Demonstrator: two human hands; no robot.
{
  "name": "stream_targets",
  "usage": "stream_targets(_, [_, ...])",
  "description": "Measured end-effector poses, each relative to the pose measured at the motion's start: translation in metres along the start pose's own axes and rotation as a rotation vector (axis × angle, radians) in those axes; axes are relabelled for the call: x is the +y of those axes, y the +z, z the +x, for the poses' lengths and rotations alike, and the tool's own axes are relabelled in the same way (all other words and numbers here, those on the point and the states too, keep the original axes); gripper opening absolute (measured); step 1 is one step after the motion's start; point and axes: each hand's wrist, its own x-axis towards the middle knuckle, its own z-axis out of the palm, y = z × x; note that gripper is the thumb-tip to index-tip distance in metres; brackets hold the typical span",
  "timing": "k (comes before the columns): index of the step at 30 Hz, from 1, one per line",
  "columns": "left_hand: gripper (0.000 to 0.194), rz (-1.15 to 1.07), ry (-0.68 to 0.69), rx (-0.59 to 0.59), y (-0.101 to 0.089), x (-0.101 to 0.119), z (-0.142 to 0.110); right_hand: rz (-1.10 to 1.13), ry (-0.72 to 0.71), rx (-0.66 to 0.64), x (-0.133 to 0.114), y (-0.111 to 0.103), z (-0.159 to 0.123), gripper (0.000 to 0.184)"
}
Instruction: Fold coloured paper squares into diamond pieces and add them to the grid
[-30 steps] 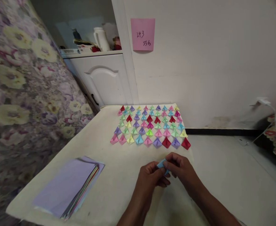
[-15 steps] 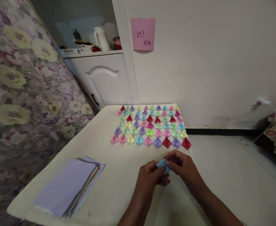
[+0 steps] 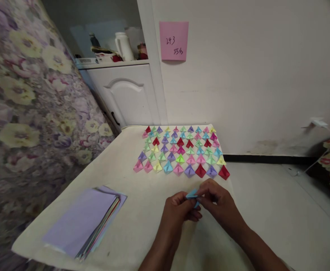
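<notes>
A small light-blue folded paper point(image 3: 191, 194) is held above the front right part of the table. My left hand point(image 3: 180, 210) grips its left side between thumb and fingers. My right hand point(image 3: 216, 197) pinches its right edge with thumb and forefinger, covering part of it. Beyond my hands, several rows of small folded paper pieces point(image 3: 189, 171) in pink, red, purple, green, blue and yellow lie on the cream tablecloth point(image 3: 142, 203).
A stack of coloured paper sheets point(image 3: 77, 222), purple on top, lies at the table's front left. A floral curtain point(image 3: 41, 124) hangs at the left. Behind stand a white cabinet point(image 3: 125, 94) and a wall with a pink note point(image 3: 174, 40).
The blue paper has tilted and its edges have parted, showing a fold where a flatter face was. My right fingers have shifted slightly on it. The view has moved a little.
</notes>
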Motion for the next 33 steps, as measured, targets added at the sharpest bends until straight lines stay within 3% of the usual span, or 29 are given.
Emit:
stream_targets(8, [0.015,-0.038,0.005,-0.047,-0.0033,0.0029,-0.0022,-0.098,-0.202,-0.033,0.0028,-0.0026,-0.0048,0.016])
stream_targets(27, [0.029,-0.064,0.022,-0.119,-0.001,0.0016,-0.0064,-0.072,-0.102,0.068,0.0032,0.0044,-0.0008,0.005])
stream_targets(33, [0.026,-0.018,0.061,-0.131,-0.0012,0.003,-0.0078,-0.074,-0.091,0.054,0.0017,0.0028,-0.0006,0.006])
